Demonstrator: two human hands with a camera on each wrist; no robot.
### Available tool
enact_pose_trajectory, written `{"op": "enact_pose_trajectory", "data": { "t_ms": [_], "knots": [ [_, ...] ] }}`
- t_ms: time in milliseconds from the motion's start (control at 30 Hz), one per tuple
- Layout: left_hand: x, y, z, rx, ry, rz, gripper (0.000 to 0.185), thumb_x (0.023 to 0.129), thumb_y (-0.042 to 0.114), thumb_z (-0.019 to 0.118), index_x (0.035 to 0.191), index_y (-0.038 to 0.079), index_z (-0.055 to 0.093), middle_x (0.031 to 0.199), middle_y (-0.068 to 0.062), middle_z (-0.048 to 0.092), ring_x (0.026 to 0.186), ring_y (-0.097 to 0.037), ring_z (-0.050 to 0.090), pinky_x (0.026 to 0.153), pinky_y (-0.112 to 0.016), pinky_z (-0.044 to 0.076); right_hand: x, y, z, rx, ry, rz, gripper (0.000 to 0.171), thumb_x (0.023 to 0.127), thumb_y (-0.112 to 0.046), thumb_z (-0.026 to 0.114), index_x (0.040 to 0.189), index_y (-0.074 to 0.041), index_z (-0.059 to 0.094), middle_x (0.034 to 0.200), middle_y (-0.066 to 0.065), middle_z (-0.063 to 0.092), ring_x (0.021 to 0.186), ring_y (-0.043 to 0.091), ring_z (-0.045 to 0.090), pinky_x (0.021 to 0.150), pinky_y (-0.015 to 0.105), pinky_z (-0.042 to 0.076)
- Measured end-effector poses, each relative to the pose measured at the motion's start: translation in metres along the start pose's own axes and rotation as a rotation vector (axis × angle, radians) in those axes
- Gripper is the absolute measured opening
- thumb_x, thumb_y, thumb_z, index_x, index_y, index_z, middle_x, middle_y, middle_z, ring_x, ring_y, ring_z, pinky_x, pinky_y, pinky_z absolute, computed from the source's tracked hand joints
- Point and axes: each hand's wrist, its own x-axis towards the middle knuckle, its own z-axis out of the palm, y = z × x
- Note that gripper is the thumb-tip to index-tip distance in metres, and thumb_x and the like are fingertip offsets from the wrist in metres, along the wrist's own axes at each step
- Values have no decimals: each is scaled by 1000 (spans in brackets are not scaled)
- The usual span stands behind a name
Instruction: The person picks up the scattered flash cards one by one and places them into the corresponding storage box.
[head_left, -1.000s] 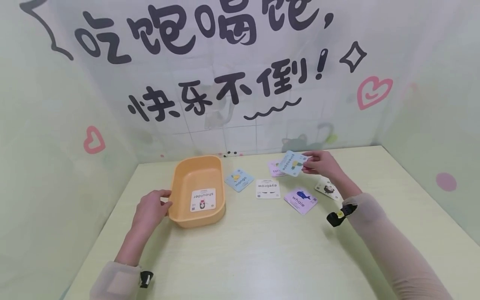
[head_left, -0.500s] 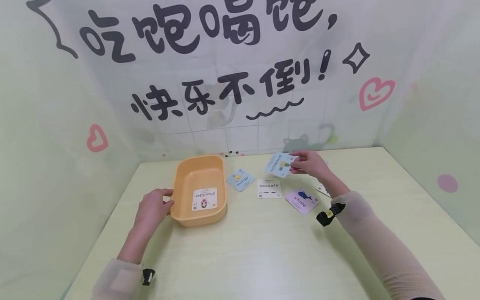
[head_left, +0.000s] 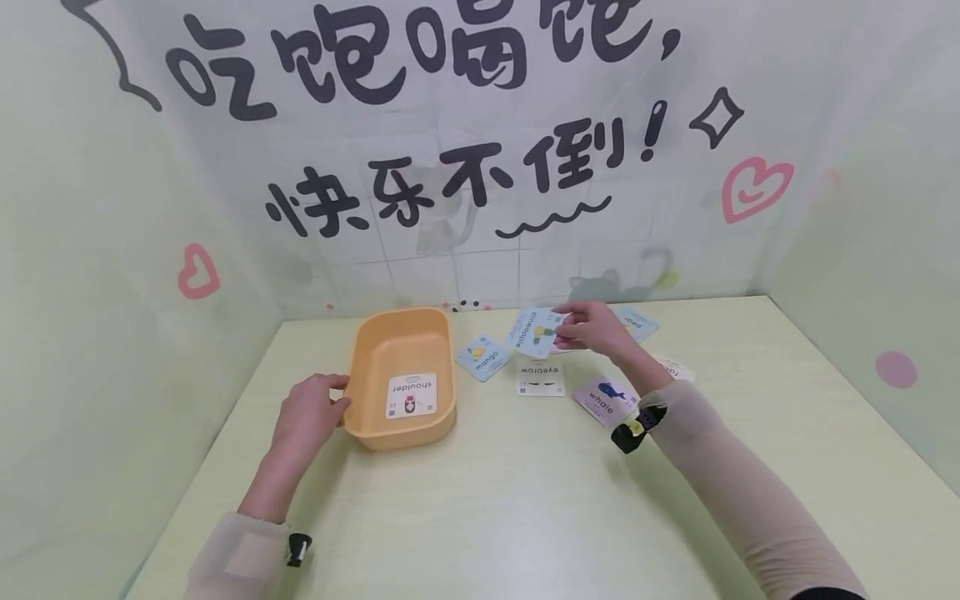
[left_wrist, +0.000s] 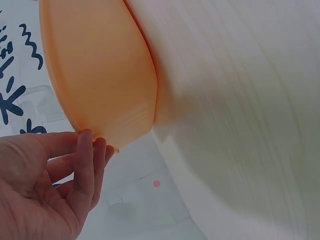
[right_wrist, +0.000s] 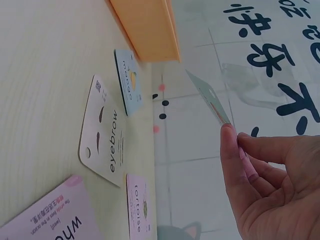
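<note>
Right grip (head_left: 592, 329): narrow, pinching one edge of the pineapple card (head_left: 528, 333).
Pineapple card: pale blue, tilted in the air, well to the right of the orange tray (head_left: 397, 354); seen nearly edge-on in the right wrist view.
Left grip (head_left: 306, 414): narrow too, pinching the left rim of the orange tray.
Orange tray: set on the pale surface (head_left: 487, 508), rounded at the corners, bearing a single visible card.
Shoulder card (head_left: 412, 395): white, lying flat in the near part of the orange tray, upside down in the head view.
Mango card (head_left: 482, 358): blue, flat, just beside the orange tray on its right.
Eyebrow card (head_left: 540, 381): white, flat, right of the orange tray, upside down in the head view.
Tortoise card (right_wrist: 137, 205): pink, right of the orange tray, mostly hidden in the head view.
Whale card (head_left: 602, 397): lilac, well right of the orange tray, partly covered by a black wrist device (head_left: 630, 432).
Pear card (head_left: 639, 323): blue, well right of the orange tray, partly behind the right grip.
White card (head_left: 677, 369): far right of the orange tray, mostly hidden.
Wall cloth (head_left: 487, 279): behind the orange tray, printed with black characters and pink hearts.
</note>
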Motion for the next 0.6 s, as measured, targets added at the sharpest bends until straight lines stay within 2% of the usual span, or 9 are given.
{"op": "enact_pose_trajectory", "data": {
  "t_ms": [133,300,467,600],
  "knots": [
    [-1,-1,1,8,18,20,43,97,7,59,137,-7,53,126,-28,63,72,-16,68,57,-27,52,2,-5,9,-1,-17,-7,46,96,2,58,141,5,50,95,12,64,69,6,68,80,34,61],
    [-2,-1,1,9,17,14,43,98,7,59,138,-7,53,126,-28,63,72,-16,67,57,-27,51,3,-12,21,-24,-31,-11,45,96,0,59,141,3,51,100,16,65,70,8,68,79,33,61],
    [-2,-1,1,18,16,12,44,98,7,59,138,-7,52,126,-28,63,71,-16,66,56,-26,50,4,-19,34,-13,-41,-10,45,96,0,60,140,1,52,104,19,64,73,9,68,71,24,60],
    [-1,0,1,20,15,7,44,98,8,59,138,-6,52,131,-28,61,70,-15,67,56,-26,50,6,-24,41,7,-52,-26,44,95,1,60,139,2,53,103,19,64,73,10,68,71,24,60]
  ]
}}
